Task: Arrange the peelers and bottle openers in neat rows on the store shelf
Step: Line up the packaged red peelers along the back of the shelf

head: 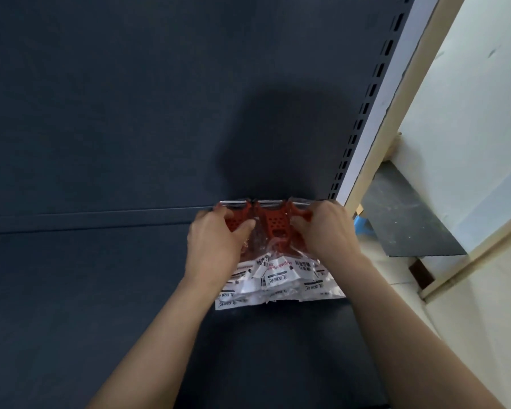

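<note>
Left hand (216, 240) and right hand (329, 231) both grip packaged red peelers (273, 224) against shelf (101, 276) back. Recommend: square tops along rear edge, overlap evenly.

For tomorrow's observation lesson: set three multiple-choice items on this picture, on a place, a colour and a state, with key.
1. Where on the shelf do the packed peelers lie? A. its left end B. its right end, by the slotted upright C. its middle
2. What colour are their heads? A. green B. yellow C. red
3. What do the left hand and right hand do? A. both hang idle B. both grip the peelers C. one points away

1 B: packs lie beside the upright. 2 C: red shows through clear wrap. 3 B: each hand's fingers curl on them.
</note>
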Motion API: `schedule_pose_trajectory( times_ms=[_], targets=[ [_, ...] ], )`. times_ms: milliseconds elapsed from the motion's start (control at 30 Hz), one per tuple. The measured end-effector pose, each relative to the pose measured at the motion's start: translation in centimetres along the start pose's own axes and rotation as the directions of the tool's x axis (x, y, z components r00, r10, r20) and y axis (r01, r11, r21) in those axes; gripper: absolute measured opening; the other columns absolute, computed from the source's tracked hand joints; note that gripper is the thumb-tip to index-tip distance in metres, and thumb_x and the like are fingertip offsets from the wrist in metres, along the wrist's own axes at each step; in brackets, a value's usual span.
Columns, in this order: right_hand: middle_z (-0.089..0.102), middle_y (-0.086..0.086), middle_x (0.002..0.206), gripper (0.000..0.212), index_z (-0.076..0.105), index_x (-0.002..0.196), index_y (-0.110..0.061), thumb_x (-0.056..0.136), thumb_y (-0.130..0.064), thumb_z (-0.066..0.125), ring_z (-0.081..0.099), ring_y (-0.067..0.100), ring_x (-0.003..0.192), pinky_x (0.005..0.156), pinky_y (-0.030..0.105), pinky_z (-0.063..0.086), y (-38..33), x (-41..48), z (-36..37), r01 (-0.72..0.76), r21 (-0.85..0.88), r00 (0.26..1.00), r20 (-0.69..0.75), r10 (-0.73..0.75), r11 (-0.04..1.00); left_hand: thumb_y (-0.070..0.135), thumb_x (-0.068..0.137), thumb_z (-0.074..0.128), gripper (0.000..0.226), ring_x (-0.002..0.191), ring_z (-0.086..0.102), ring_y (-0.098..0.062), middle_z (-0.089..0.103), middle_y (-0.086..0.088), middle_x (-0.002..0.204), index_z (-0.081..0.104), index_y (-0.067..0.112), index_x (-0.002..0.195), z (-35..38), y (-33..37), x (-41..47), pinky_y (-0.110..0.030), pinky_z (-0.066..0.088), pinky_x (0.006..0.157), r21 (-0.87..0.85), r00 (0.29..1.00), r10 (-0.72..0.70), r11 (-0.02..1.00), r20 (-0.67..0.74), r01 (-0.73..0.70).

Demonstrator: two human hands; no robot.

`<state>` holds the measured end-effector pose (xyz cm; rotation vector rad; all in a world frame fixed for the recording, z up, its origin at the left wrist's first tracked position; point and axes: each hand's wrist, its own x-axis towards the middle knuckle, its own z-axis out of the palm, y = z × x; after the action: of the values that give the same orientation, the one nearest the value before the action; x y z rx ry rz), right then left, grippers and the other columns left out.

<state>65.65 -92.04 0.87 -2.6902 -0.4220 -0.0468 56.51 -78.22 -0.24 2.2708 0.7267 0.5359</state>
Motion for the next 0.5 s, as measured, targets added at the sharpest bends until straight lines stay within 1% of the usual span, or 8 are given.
schedule_pose_trajectory(
  times_ms=[33, 100, 167, 267, 367, 500],
  targets=[
    [0.05, 0.007, 0.084, 0.028, 0.064, 0.083, -0.011, 0.093, -0.034, 0.053, 0.051, 0.025, 0.084, 0.073, 0.032, 0.04, 0.1, 0.1, 0.0, -0.007, 0.019, 1.0, 0.001, 0.007, 1.0, 0.039, 0.085, 0.063, 0.034, 0.093, 0.061, -0.025, 0.065, -0.007, 0.101, 0.065, 0.013, 0.107, 0.1, -0.1, 0.0, -0.036, 0.049, 0.085, -0.015, 1.0, 0.012, 1.0, -0.024, -0.012],
    [0.054, 0.008, 0.082, 0.03, 0.064, 0.08, -0.01, 0.095, -0.032, 0.049, 0.052, 0.025, 0.083, 0.071, 0.031, 0.039, 0.4, 0.0, -0.1, 0.0, 0.053, 1.0, -0.013, 0.001, 0.999, 0.031, 0.088, 0.06, 0.029, 0.093, 0.06, -0.029, 0.065, -0.011, 0.1, 0.063, 0.01, 0.107, 0.1, -0.3, 0.1, -0.038, 0.048, 0.084, 0.009, 0.997, 0.01, 1.0, -0.074, -0.009],
    [0.06, 0.01, 0.088, 0.028, 0.067, 0.088, -0.008, 0.095, -0.027, 0.048, 0.054, 0.026, 0.085, 0.073, 0.033, 0.042, 0.7, -0.2, -0.2, 0.016, 0.08, 0.998, -0.062, -0.011, 0.997, 0.03, 0.088, 0.058, 0.026, 0.095, 0.057, -0.033, 0.063, -0.013, 0.102, 0.06, 0.009, 0.104, 0.1, -0.7, 0.3, -0.038, 0.045, 0.083, 0.06, 0.995, -0.033, 0.997, -0.089, 0.038],
    [0.063, 0.01, 0.099, 0.029, 0.065, 0.106, -0.01, 0.093, -0.032, 0.052, 0.057, 0.027, 0.091, 0.08, 0.037, 0.049, 1.2, -0.6, -0.2, -0.011, 0.121, 0.994, -0.107, 0.024, 0.993, 0.035, 0.089, 0.057, 0.031, 0.096, 0.055, -0.035, 0.061, -0.014, 0.103, 0.058, 0.007, 0.103, 0.2, -0.8, 0.3, -0.037, 0.041, 0.08, 0.122, 0.995, -0.094, 0.988, -0.029, 0.097],
    [0.063, 0.008, 0.098, 0.034, 0.062, 0.108, -0.011, 0.091, -0.039, 0.055, 0.058, 0.026, 0.09, 0.08, 0.037, 0.049, 1.5, -0.8, 0.1, -0.051, 0.102, 0.996, -0.067, 0.058, 0.994, 0.034, 0.09, 0.055, 0.032, 0.098, 0.056, -0.033, 0.063, -0.012, 0.103, 0.058, 0.006, 0.105, 0.3, -0.4, 0.1, -0.035, 0.041, 0.079, 0.122, 0.994, -0.108, 0.987, 0.023, 0.105],
    [0.062, 0.01, 0.103, 0.032, 0.06, 0.111, -0.012, 0.091, -0.037, 0.056, 0.056, 0.027, 0.094, 0.078, 0.036, 0.045, 1.4, -0.7, -0.1, -0.04, 0.076, 0.996, -0.073, 0.046, 0.996, 0.03, 0.089, 0.055, 0.027, 0.098, 0.056, -0.033, 0.063, -0.011, 0.1, 0.057, 0.009, 0.105, 0.3, -0.4, 0.1, -0.034, 0.039, 0.076, 0.093, 0.994, -0.109, 0.99, 0.015, 0.107]
  ],
)
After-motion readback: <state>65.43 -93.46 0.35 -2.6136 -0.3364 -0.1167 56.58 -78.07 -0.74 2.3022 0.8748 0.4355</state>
